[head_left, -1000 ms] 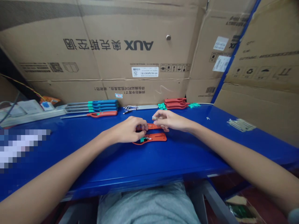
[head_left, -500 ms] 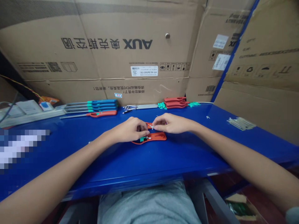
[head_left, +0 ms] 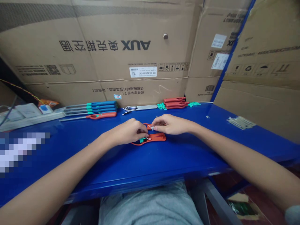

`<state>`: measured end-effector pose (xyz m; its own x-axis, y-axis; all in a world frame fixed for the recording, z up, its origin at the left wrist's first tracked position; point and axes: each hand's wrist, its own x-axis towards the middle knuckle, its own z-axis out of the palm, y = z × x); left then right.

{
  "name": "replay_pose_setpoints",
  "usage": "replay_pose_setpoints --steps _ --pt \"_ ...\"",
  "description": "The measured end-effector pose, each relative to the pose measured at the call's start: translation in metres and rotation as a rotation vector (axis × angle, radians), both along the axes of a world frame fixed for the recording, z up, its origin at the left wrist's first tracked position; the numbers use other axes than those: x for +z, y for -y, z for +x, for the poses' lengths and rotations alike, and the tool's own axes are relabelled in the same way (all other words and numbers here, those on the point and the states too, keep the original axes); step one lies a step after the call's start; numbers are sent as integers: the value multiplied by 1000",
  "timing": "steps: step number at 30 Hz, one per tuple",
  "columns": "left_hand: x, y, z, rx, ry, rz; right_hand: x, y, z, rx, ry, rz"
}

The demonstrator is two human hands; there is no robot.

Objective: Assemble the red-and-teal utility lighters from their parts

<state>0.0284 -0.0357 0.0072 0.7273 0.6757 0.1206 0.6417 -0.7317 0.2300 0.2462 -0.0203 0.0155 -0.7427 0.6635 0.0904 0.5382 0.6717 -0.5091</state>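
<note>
An orange-red lighter handle half [head_left: 158, 137] lies open side up on the blue table, with a green piece [head_left: 142, 140] and small black and white parts at its left end. A second orange-red half [head_left: 147, 126] is behind it, largely covered by my fingers. My right hand [head_left: 172, 124] pinches a small white plastic part [head_left: 152, 128] above the gap between the halves. Curled over the left end of the near half, my left hand [head_left: 131, 132] has its fingertips pressed together close to the green piece; whatever they hold is hidden.
Blue-handled long-nose lighters [head_left: 103, 107] and an orange-red one [head_left: 103, 116] lie back left, beside a power strip [head_left: 32, 120]. Metal tubes with wires [head_left: 146, 107], green pieces [head_left: 161, 106] and red handle shells [head_left: 174, 103] line the back. White sticks [head_left: 241, 122] lie right. Cardboard [head_left: 112, 62] walls the table.
Both hands stay over the handle halves, with only slight finger movement. The whole view has shifted a little. The white part remains in my right fingertips.
</note>
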Motion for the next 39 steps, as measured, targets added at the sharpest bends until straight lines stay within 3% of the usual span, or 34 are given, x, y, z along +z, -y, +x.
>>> replay_pose_setpoints --steps 12,22,31,35,39 --pt "7 1 -3 -52 -90 15 -1 2 0 -6 38 58" --pt "8 10 0 -91 -274 221 0 6 -1 5 83 60" --pt "7 18 2 -46 -432 374 -2 6 -2 35 79 74" --pt "8 18 4 14 -423 343 -2 6 -3 46 87 81" --pt "15 19 6 -9 -416 226 -3 5 -3 54 85 95"
